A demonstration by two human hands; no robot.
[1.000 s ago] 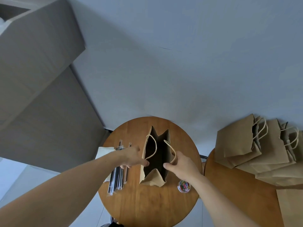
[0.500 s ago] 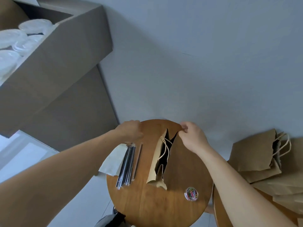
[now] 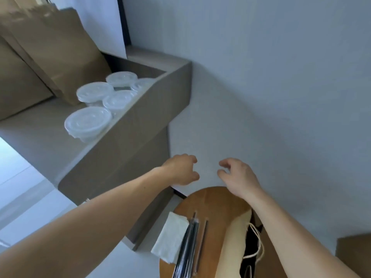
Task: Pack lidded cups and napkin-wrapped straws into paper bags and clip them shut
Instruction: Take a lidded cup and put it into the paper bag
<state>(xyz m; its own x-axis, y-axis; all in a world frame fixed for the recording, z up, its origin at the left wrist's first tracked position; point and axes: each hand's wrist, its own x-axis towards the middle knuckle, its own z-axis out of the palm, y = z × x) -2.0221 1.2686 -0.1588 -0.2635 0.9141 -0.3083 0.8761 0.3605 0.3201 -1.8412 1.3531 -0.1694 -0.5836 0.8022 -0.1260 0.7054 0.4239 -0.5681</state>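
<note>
Plainly the lidded cups (image 3: 88, 120) stand up-left on the shelf (image 3: 40, 143); left grip (image 3: 181, 169) nearer than right grip (image 3: 237, 175), both loosely curled, empty.

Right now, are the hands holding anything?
No. The left hand and the right hand are both up in the air, loosely curled, holding nothing.

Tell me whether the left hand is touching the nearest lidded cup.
Apart. The head view shows the left hand empty in mid-air, with the shelf edge plainly between it and the nearest lidded cup.
</note>
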